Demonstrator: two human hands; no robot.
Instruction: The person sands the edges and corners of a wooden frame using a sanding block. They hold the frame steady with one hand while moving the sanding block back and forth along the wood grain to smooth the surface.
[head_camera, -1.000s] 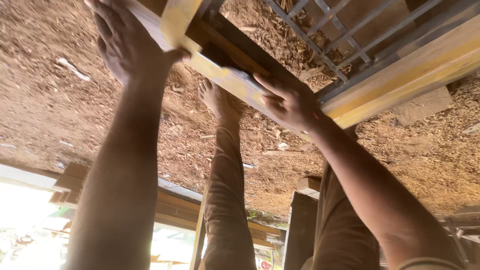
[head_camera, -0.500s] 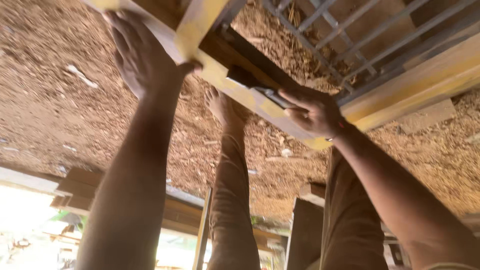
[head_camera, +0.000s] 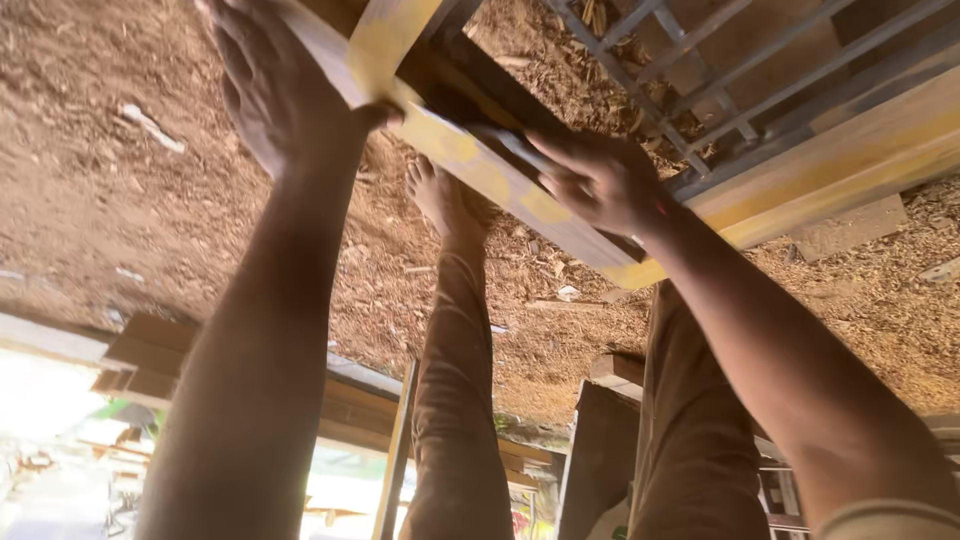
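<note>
Though the view looks steeply down past both arms, the hands and the wood are plain enough;
Left hand: the left hand is clamped on the yellow-smeared wooden frame at its far left, thumb hooked under the rail, fingers wrapped over the top
Right hand: the right hand is closed on a flat metal tool pressed along the rail, right of centre
Frame: it slants across the far part of the view, above the sawdust floor; a metal grille lies at far right
Handling: the timber looks stiff and fairly heavy; the paste may be slick, so bare wood at the joint seems the surest hold
Below: a bare foot stands on the shavings
</note>
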